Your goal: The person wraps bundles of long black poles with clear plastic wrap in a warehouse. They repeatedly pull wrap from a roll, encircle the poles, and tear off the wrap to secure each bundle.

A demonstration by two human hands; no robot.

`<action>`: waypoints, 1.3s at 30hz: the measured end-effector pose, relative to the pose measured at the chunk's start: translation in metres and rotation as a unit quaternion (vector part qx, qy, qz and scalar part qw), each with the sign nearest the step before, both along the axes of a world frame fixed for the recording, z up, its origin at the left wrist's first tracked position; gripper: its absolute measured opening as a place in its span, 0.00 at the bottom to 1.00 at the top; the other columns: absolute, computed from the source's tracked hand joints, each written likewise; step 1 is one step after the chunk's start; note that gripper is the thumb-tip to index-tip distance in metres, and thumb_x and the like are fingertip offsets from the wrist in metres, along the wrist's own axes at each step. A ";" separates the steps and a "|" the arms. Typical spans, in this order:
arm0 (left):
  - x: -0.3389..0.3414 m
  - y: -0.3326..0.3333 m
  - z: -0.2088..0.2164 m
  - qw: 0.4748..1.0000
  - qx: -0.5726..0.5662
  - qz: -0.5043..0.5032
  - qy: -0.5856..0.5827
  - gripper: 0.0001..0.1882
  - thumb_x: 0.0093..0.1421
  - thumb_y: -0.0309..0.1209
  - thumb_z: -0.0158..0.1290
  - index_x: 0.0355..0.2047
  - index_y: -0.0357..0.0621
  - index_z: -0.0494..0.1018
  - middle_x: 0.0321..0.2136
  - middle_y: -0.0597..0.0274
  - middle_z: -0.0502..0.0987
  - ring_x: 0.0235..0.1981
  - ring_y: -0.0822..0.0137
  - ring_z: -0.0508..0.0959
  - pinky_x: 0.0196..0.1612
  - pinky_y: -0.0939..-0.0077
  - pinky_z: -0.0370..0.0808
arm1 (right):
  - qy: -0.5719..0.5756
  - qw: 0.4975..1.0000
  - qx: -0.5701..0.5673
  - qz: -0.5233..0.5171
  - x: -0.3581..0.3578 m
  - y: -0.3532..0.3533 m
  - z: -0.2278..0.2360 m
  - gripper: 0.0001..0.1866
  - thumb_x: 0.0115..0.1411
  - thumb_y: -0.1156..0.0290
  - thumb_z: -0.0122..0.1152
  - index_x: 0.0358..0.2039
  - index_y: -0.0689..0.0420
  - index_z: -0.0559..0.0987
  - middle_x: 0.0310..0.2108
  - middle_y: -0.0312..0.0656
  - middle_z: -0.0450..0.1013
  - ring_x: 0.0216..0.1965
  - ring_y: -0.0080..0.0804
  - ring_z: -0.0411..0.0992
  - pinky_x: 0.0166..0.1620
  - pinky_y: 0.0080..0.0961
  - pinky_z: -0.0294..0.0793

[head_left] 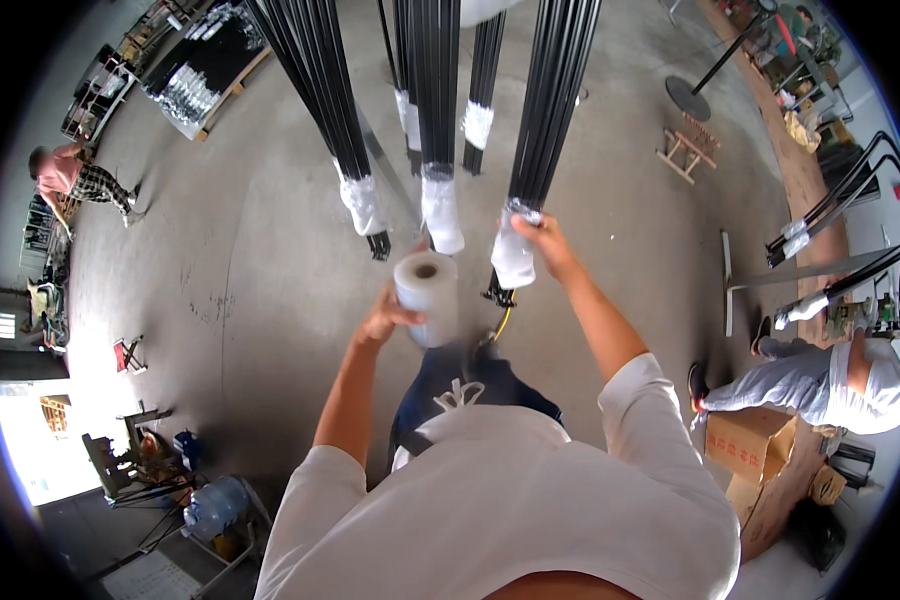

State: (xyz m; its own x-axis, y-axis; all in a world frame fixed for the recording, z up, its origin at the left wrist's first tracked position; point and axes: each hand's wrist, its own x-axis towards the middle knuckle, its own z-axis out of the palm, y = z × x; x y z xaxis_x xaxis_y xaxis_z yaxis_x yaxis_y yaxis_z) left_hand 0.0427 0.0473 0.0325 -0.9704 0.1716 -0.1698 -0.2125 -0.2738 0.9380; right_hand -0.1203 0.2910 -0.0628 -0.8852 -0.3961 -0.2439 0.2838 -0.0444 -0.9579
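Observation:
In my left hand (382, 314) is a roll of clear stretch film (428, 310), held upright with its cardboard core facing up. My right hand (543, 236) grips the wrapped end of a bundle of long black rods (545, 120) on the right. White-looking film (514, 262) covers that end, and dark tips poke out below it. Beside it hang a middle bundle (438, 100) and a left bundle (315, 90), their ends wrapped the same way. Two more wrapped bundles show behind these.
At the far left a person (65, 175) in a pink top bends over. Another person (820, 385) stands at the right by a cardboard box (752, 440). A wooden stool (688, 152) and a round-based stand (688, 98) are on the floor. Lower left is a water bottle (216, 507).

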 end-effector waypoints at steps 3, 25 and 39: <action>-0.027 -0.032 0.027 0.996 -0.045 0.020 0.068 0.57 0.27 0.38 0.60 0.59 0.41 0.45 0.46 0.61 0.65 0.47 0.66 0.65 0.52 0.73 0.57 | 0.021 0.996 -0.087 0.017 0.021 -0.010 0.007 0.19 0.55 0.56 0.54 0.35 0.61 0.74 0.29 0.37 0.73 0.30 0.23 0.71 0.36 0.23 0.71; -0.201 -0.025 0.046 0.954 0.068 -0.256 0.144 0.46 0.20 0.32 0.60 0.47 0.36 0.62 0.40 0.59 0.70 0.44 0.65 0.68 0.50 0.74 0.63 | 0.065 0.970 -0.079 -0.222 0.091 -0.019 0.008 0.11 0.53 0.66 0.53 0.18 0.57 0.69 0.20 0.38 0.71 0.22 0.26 0.71 0.29 0.25 0.72; -0.195 0.032 0.006 0.915 0.314 -0.253 0.007 0.42 0.30 0.39 0.56 0.49 0.32 0.61 0.41 0.52 0.71 0.43 0.58 0.71 0.46 0.66 0.69 | 0.129 0.941 -0.031 -0.312 0.110 -0.028 0.063 0.14 0.50 0.63 0.58 0.16 0.58 0.69 0.15 0.25 0.60 0.19 0.14 0.54 0.22 0.16 0.52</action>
State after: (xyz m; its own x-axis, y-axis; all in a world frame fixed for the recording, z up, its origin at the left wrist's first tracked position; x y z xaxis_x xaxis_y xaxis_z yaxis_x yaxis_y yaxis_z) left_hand -0.1519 0.0795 0.0382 -0.7415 0.6587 0.1276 -0.4508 -0.6301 0.6323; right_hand -0.0100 0.2627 0.0005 -0.9766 0.2144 0.0168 -0.0571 -0.1830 -0.9815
